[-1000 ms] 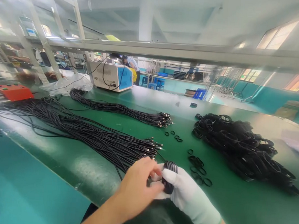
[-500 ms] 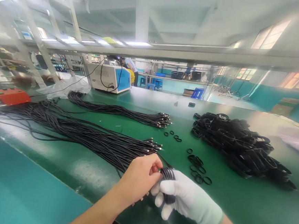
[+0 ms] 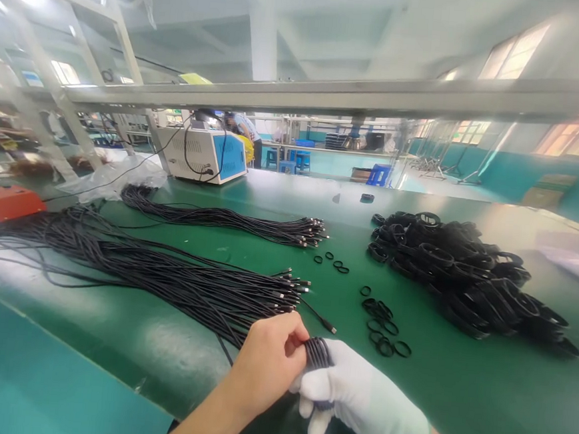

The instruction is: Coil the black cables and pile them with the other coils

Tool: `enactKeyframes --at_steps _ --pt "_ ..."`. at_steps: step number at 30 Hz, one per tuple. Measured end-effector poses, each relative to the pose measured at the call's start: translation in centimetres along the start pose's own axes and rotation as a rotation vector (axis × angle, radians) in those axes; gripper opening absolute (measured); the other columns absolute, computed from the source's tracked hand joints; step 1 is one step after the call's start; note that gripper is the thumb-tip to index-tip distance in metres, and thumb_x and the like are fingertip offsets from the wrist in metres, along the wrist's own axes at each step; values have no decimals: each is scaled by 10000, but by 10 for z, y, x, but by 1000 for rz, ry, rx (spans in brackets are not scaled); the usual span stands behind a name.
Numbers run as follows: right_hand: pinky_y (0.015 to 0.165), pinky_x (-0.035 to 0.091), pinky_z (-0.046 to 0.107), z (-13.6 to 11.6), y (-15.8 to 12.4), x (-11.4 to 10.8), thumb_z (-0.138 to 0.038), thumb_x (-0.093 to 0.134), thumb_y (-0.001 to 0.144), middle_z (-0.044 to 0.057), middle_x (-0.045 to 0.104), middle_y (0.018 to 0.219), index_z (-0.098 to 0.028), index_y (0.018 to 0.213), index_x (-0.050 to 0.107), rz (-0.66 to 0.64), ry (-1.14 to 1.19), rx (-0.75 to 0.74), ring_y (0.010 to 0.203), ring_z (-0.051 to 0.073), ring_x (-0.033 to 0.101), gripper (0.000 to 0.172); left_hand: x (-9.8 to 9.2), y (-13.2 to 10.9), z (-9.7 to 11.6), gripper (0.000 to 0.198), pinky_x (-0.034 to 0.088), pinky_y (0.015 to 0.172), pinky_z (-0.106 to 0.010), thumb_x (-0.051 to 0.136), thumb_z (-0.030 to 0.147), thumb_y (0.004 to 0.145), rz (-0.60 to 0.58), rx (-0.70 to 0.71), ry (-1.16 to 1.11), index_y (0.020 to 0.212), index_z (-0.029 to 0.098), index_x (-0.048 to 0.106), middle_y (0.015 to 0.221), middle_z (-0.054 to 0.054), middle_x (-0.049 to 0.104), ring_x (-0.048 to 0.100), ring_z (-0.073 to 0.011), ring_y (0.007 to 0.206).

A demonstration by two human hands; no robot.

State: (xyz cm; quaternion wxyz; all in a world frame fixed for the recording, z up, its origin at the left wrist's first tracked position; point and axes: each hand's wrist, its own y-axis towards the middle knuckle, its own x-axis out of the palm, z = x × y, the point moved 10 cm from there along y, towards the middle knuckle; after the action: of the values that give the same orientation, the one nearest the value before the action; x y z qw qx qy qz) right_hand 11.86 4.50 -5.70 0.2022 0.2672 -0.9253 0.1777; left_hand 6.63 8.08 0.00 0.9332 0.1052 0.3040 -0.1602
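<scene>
A small coil of black cable (image 3: 317, 351) sits between both hands at the near edge of the green bench (image 3: 456, 397). My bare left hand (image 3: 266, 366) pinches the coil's left side with closed fingers. My right hand (image 3: 362, 400), in a white glove, is wrapped round the coil from the right. A loose cable end with a metal plug (image 3: 322, 321) lies just beyond the hands. Several small black bands (image 3: 383, 331) lie on the bench to the right of it.
Two long bundles of black cables (image 3: 164, 277) (image 3: 249, 224) stretch across the bench to the left. A heap of coiled cables (image 3: 466, 271) lies at the right. A white and blue machine (image 3: 201, 153) and an orange box (image 3: 5, 200) stand at the far left.
The coil has been drawn lower and closer, and my gloved fingers have closed further round it. A loose plug end now lies free on the bench.
</scene>
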Motion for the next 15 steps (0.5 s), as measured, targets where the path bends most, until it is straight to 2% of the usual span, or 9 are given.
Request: enactKeyframes --at_steps 3,5,8,10,12,15 --pt "413 513 192 -1 -3 -8 -158 631 656 10 512 669 -102 768 584 42 -4 -9 561 102 539 133 0 5 -1 108 400 545 -205 494 162 736 -36 -5 -25 694 191 588 628 21 595 531 -123 590" --pt "408 499 191 -4 -7 -10 -163 636 653 5 533 637 -98 785 595 40 4 -7 523 98 537 152 2 12 -1 120 419 582 -213 508 154 729 -148 -13 -105 777 185 613 672 17 621 551 -125 616" --pt "494 484 162 -15 -11 1 -161 707 629 -1 589 647 -96 836 621 -73 -20 -24 570 95 571 233 5 34 -1 157 432 613 -223 531 189 748 -314 -48 -200 883 172 608 736 10 634 564 -124 639" --pt "584 485 166 -24 -16 11 -196 727 665 -1 620 705 -96 842 630 -169 -55 -44 662 98 593 226 12 57 7 117 421 600 -222 513 223 774 -317 0 -119 826 163 599 700 16 608 544 -121 621" --pt "658 508 230 -31 -23 19 -264 657 776 17 634 812 -105 896 616 -222 -65 -50 738 117 603 203 33 75 23 113 406 597 -223 499 222 776 -309 125 34 761 168 596 677 19 591 532 -126 628" --pt "709 524 334 -35 -35 21 -315 530 881 61 598 1011 -134 1063 555 -232 -44 -45 832 156 601 259 89 86 43 60 391 618 -227 552 182 719 -364 262 178 726 193 610 714 23 597 530 -135 665"
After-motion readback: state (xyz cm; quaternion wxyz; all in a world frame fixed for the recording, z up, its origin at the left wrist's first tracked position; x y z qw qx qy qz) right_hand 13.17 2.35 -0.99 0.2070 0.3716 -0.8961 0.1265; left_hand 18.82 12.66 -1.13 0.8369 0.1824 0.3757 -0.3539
